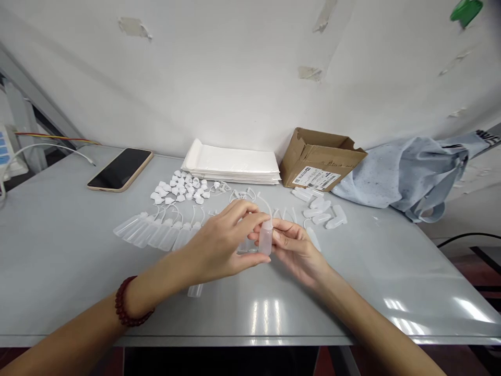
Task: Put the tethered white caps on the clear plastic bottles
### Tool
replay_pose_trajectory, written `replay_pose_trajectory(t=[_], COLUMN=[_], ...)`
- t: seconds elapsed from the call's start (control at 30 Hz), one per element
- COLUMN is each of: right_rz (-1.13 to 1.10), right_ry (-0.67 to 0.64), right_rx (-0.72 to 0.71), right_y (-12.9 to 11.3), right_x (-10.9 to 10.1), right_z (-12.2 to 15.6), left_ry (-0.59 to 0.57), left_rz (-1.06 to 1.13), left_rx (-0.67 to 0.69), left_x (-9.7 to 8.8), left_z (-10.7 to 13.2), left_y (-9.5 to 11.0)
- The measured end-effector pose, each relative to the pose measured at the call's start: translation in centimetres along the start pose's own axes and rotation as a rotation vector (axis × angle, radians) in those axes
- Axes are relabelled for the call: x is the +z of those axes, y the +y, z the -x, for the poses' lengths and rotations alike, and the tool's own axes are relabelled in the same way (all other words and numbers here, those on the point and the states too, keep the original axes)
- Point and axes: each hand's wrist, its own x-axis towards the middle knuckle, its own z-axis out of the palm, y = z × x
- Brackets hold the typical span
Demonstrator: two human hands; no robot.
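A small translucent plastic bottle [265, 237] stands upright between my two hands above the middle of the grey table [58, 271]. My right hand [297, 250] grips its body from the right. My left hand [223, 243], a red bead bracelet on its wrist, pinches at the bottle's top with thumb and forefinger. A row of like bottles with tethered caps [156, 232] lies on the table to the left of my hands. Behind them is a heap of small white caps [182, 189]. More small bottles [323, 211] lie to the right.
A phone [120, 169] lies face up at the back left, with cables beyond it. A stack of white bags [233, 164] and an open cardboard box [319, 159] sit against the wall. A light blue cloth bag [415, 175] fills the back right. One loose bottle [194, 290] lies near my left wrist.
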Motion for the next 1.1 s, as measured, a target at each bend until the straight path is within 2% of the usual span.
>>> replay_pose_trajectory(t=[0.17,0.43,0.53,0.67,0.77,0.87,0.97,1.1], right_rz=[-0.037,0.073,0.313,0.770,0.988,1.081,1.129,1.179], right_ry=[-0.009,-0.010,0.045,0.136,0.044,-0.096,-0.185,-0.230], right_rx=[0.024,-0.017,-0.086,-0.367,-0.511,-0.580,-0.617,-0.654], right_y=[0.7,1.0,1.0,1.3,2.0,3.0,3.8,4.3], right_x=[-0.1,0.3,0.5,1.1,1.6,1.7,1.6,1.6], right_z=[-0.2,-0.1,0.3,1.0,1.1,1.0,0.9,0.9], left_ry=[0.032,0.056,-0.010,-0.162,-0.291,-0.358,-0.364,-0.363], left_rz=[-0.259,-0.402,-0.373,-0.228,-0.197,-0.187,-0.204,-0.226], left_rx=[0.157,0.225,0.173,-0.007,-0.099,-0.157,-0.182,-0.174], left_x=[-0.1,-0.2,-0.7,-1.9,-2.6,-2.7,-2.6,-2.7], left_z=[0.2,0.5,1.7,3.9,5.2,5.9,6.3,6.7], left_y=[0.3,1.1,1.0,0.7,0.5,0.5,0.6,0.5])
